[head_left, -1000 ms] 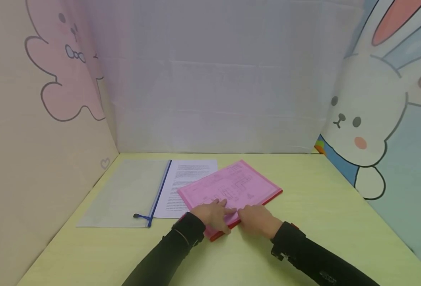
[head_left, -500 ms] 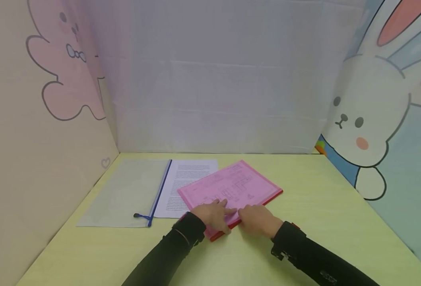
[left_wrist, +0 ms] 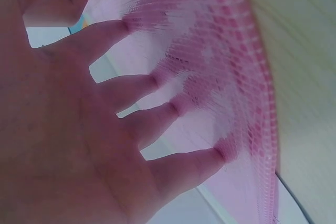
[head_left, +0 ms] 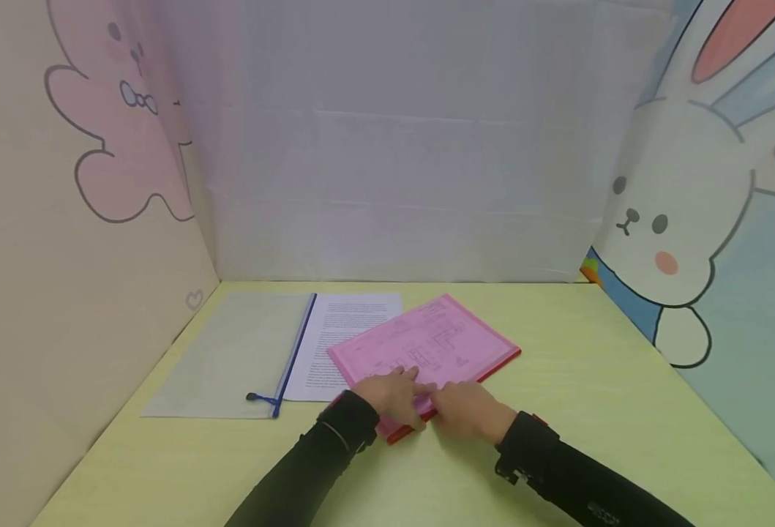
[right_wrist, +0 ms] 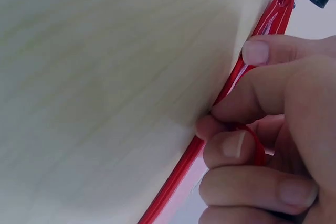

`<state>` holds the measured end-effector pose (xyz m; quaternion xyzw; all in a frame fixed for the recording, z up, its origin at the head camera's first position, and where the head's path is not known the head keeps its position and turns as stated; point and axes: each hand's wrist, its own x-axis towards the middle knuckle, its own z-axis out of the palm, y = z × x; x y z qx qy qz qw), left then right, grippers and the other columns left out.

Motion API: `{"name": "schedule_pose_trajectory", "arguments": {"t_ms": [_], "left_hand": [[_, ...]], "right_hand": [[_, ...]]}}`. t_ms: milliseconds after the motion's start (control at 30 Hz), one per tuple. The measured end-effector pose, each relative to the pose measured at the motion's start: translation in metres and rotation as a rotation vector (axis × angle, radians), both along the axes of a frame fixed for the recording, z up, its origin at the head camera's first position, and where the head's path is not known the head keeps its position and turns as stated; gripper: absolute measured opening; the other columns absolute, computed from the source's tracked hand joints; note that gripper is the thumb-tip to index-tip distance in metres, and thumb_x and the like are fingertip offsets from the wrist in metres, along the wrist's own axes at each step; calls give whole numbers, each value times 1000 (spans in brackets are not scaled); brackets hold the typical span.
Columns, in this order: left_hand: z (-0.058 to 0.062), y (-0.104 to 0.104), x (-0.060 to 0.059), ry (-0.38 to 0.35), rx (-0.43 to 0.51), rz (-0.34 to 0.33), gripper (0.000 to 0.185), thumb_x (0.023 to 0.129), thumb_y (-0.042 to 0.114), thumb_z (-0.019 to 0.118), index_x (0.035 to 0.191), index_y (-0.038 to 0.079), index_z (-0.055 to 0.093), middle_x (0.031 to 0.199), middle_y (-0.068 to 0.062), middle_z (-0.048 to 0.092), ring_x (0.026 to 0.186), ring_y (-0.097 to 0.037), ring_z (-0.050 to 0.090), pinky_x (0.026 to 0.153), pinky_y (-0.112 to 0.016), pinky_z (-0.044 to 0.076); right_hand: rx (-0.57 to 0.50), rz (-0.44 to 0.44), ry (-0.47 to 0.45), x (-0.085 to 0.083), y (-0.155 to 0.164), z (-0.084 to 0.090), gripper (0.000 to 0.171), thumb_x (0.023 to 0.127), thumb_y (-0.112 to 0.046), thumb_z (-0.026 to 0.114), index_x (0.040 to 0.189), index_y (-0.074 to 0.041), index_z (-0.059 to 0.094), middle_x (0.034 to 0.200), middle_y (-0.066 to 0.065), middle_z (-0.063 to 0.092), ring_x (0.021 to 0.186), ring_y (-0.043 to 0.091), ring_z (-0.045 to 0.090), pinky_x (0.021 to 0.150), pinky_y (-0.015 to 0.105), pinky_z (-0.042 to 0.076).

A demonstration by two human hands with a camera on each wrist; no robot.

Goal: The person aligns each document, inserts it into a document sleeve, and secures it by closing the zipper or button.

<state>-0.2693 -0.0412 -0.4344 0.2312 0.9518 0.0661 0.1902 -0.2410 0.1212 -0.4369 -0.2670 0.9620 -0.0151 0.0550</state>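
A pink mesh zipper pouch (head_left: 440, 333) lies slanted on the table, with printed lines showing through it. Its red zipper (head_left: 502, 363) runs along the near right edge. My left hand (head_left: 390, 395) presses on the pouch's near end with spread fingers, dimpling the mesh (left_wrist: 205, 85) in the left wrist view. The left thumb (right_wrist: 257, 52) lies against the red zipper. My right hand (head_left: 469, 411) pinches the zipper pull at that edge, close beside the left hand. A red cord loop (right_wrist: 259, 148) shows among its curled fingers; the slider itself is hidden.
Left of the pink pouch lies a clear zipper pouch (head_left: 229, 355) with a blue zipper (head_left: 297, 344) and a dark pull end. A printed white sheet (head_left: 341, 337) lies between the two, partly under the pink one. Walls enclose the table's back and sides.
My right hand has slid slightly left along the zipper edge, toward the left hand. The left hand and the pink pouch stay in place.
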Motion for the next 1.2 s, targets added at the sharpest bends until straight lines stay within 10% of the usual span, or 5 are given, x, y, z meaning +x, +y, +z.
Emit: {"name": "schedule_pose_trajectory", "arguments": {"t_ms": [233,1200], "left_hand": [[-1,-2,0,6,17,-29,75,83,48,75,152,46,45,167,-2,27,154,-28,21,115,-59,31],[-9,1,1,94,83,14,75,89,69,61,154,36,44,163,-7,33,150,-34,26,117,-63,19]], "right_hand": [[-9,56,18,1,-5,-3,7,91,-15,69,85,-11,70,68,0,58,58,15,47,57,34,45],[52,-78,56,-20,35,-1,11,96,-10,65,87,-6,59,73,6,53,66,22,51,63,44,49]]}}
